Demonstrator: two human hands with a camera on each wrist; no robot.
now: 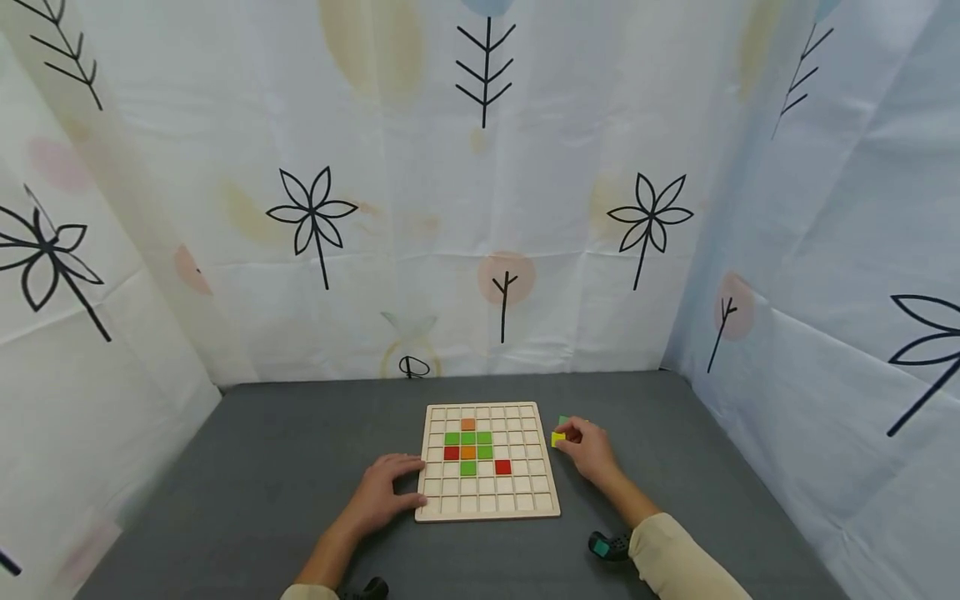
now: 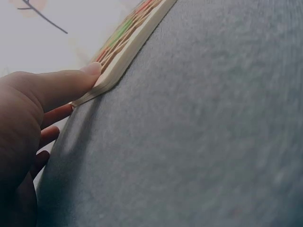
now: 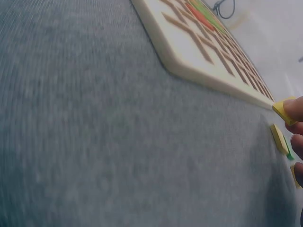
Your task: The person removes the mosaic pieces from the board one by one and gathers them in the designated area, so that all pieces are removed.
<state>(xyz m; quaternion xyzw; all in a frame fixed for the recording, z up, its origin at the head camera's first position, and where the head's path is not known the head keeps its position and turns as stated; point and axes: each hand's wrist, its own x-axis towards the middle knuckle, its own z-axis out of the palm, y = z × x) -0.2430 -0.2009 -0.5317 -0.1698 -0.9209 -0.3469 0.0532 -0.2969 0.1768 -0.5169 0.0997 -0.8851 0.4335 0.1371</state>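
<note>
A light wooden grid board (image 1: 517,503) lies on the table with green, orange and red square tiles in some cells. My left hand (image 1: 384,493) rests at its left side, fingertips and thumb touching the edge; in the left wrist view the thumb (image 2: 71,85) lies on the rim near a corner. Just off the board's right edge, my right hand (image 1: 588,452) pinches a yellow tile (image 1: 558,439) between thumb and fingers. Beyond that hand a green tile (image 1: 564,420) shows partly. Low in the right wrist view, another tile (image 3: 279,139) lies on the table under the fingers.
Dark grey cloth covers the table (image 1: 300,433). White patterned curtains (image 1: 405,167) enclose it at the back and both sides. Black wrist devices (image 1: 609,547) are worn below each hand.
</note>
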